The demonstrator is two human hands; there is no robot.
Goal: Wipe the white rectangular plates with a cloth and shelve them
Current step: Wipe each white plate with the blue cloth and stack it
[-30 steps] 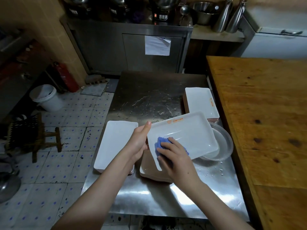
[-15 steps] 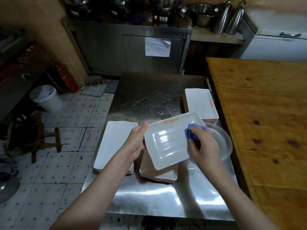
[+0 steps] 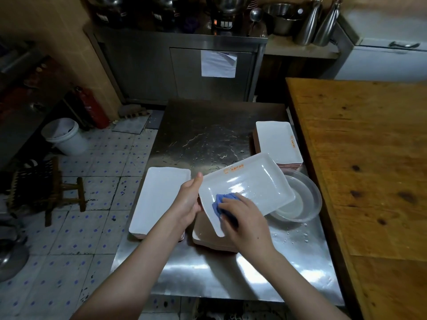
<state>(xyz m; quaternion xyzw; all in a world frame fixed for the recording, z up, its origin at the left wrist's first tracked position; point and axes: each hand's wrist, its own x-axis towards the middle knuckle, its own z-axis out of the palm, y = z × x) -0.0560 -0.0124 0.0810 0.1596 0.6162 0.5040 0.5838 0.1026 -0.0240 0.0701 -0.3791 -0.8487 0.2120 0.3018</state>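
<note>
The left hand (image 3: 188,200) grips the plate (image 3: 251,183); the right hand (image 3: 245,222) clutches a blue cloth (image 3: 219,204), mostly hiding it

The brushed stainless-steel worktop (image 3: 215,132) gleams, wet with droplets. The white rectangular glazed plate (image 3: 251,188) shines glossy. The crumpled blue cloth (image 3: 219,204) looks soft, matt.
</note>
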